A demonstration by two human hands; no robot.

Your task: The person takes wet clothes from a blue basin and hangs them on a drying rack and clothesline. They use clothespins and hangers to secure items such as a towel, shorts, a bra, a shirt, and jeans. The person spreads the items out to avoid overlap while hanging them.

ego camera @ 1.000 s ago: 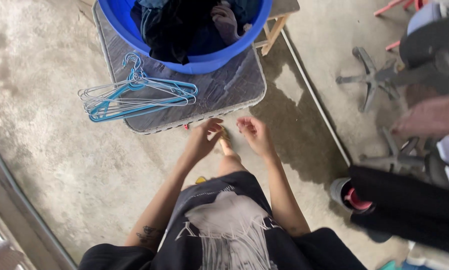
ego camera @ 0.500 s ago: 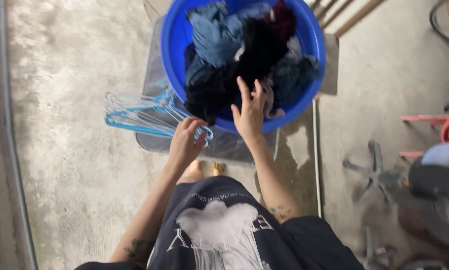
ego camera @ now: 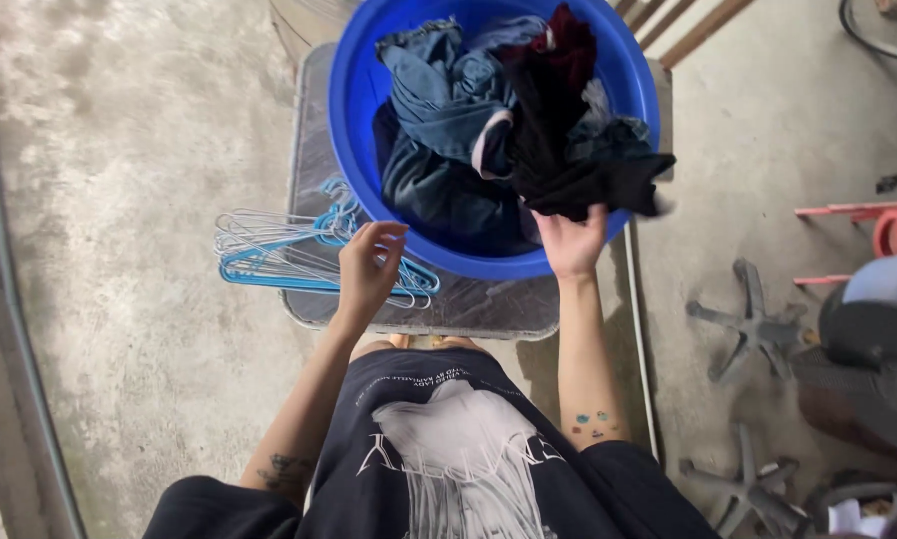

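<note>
A big blue plastic tub (ego camera: 353, 110) full of dark damp clothes stands on a low grey table (ego camera: 488, 309). My right hand (ego camera: 571, 243) grips a black garment (ego camera: 578, 175) and lifts it over the tub's near rim. A bundle of blue and white wire hangers (ego camera: 279, 252) lies on the table's left edge. My left hand (ego camera: 367, 269) hovers over the hangers' hooks with its fingers apart, holding nothing. Blue denim and a dark red piece (ego camera: 568, 40) remain in the tub.
Bare concrete floor (ego camera: 139, 140) spreads to the left, with a rail along the far left. Grey office-chair bases (ego camera: 753, 324) and a chair seat lie on the floor at the right. A red plastic stool (ego camera: 883, 232) stands beyond them. A thin white pipe runs by the table.
My right hand has closed on the black garment and pulled it up and right over the rim. My left hand has stayed by the hangers.
</note>
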